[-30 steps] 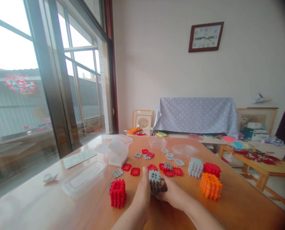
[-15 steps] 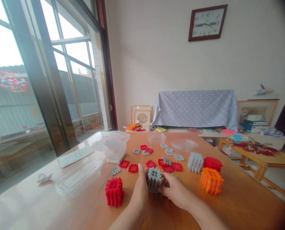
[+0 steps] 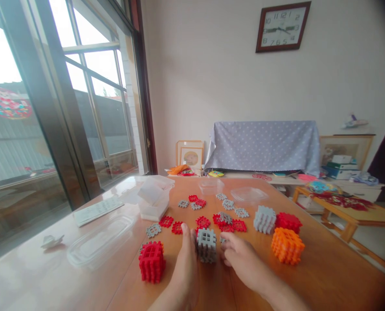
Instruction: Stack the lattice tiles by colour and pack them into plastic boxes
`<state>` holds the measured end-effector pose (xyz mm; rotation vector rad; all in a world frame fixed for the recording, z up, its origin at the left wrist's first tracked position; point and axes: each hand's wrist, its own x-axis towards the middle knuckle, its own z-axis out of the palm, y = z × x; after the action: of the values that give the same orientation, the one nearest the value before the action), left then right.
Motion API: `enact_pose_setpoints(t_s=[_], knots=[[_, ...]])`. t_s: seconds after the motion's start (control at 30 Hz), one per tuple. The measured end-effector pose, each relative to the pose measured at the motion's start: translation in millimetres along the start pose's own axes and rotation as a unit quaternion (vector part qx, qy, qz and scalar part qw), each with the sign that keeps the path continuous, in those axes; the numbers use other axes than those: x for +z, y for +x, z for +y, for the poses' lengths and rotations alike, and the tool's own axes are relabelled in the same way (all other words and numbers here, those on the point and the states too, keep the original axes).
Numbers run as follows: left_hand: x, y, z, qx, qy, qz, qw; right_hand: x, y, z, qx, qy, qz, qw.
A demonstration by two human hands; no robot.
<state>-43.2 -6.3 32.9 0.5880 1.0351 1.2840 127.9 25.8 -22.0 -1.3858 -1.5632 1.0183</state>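
A stack of grey notched square plastic pieces [image 3: 206, 246] stands upright on the table in front of me. My left hand [image 3: 186, 263] rests on its edge along the stack's left side, thumb up and fingers stretched out, mostly hidden from view. To the right of the stack, a small gap away, my right hand [image 3: 236, 255] has its fingers curled. A bit of a grey notched piece [image 3: 224, 239] shows between those fingers, mostly covered by them. Left of my left hand is a red stack [image 3: 152, 262] of the same kind.
Loose red [image 3: 203, 222] and grey pieces [image 3: 153, 230] lie beyond my hands. At right stand a grey stack [image 3: 264, 220], a red stack [image 3: 288, 222] and an orange stack [image 3: 287, 246]. Clear containers [image 3: 153, 203], a lid [image 3: 102, 239] and a paper sheet [image 3: 98, 210] lie around.
My right hand has moved off the grey stack to the right, opening a gap. My left hand stays beside the stack. The view has shifted slightly.
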Motion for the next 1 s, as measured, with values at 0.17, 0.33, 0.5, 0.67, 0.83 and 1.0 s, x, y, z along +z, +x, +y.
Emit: enact_pose_setpoints(t_s=[0.17, 0.33, 0.5, 0.67, 0.83, 1.0], knots=[[-1.6, 2, 0, -0.019, -0.010, -0.015, 1.000, 5, -4, -9, 0.052, 0.069, -0.028, 0.996], [-1.8, -3, 3, -0.031, -0.040, -0.047, 0.998, 9, -10, -22, 0.095, 0.171, -0.046, 0.980], [-1.2, -5, 7, -0.049, -0.061, -0.039, 0.996, 7, -16, -29, 0.108, 0.198, -0.053, 0.973], [2.2, -8, 9, -0.039, -0.060, -0.024, 0.997, 3, -18, -35, 0.111, 0.175, -0.039, 0.978], [3.2, -15, 9, -0.041, -0.054, -0.040, 0.997, 6, -19, -37, 0.116, 0.161, -0.047, 0.979], [-1.5, -12, 5, -0.035, -0.039, -0.078, 0.996, 7, -22, -41, 0.102, 0.168, -0.055, 0.979]])
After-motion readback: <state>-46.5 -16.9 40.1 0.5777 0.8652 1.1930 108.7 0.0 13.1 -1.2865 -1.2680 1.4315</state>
